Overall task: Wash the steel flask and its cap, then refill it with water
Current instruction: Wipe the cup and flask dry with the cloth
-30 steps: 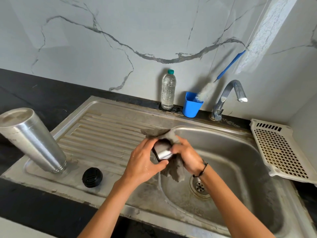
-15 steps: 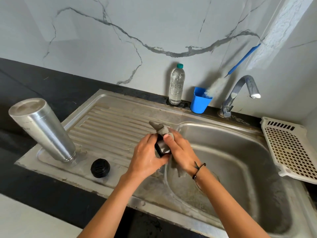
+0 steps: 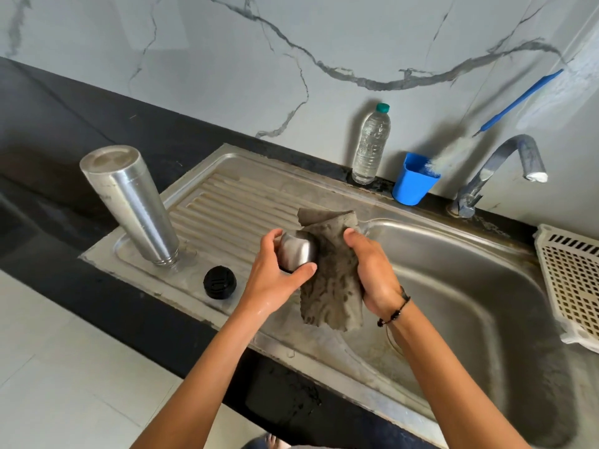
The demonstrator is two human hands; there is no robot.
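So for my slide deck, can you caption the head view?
Left hand holds steel cap, right hand grips grey cloth; flask inverted on drainboard.

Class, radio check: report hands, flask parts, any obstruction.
Left hand holds steel cap; right hand holds grey cloth. Flask inverted on drainboard, black stopper beside it. Nothing obstructing.

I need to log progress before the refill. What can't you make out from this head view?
- Inside of the steel cap: hidden by the left hand and the cloth.
- Flask mouth: faces down on the drainboard, so the inside is unseen.
- Basket: cut off by the right edge.
- Tap lever: too small to read.
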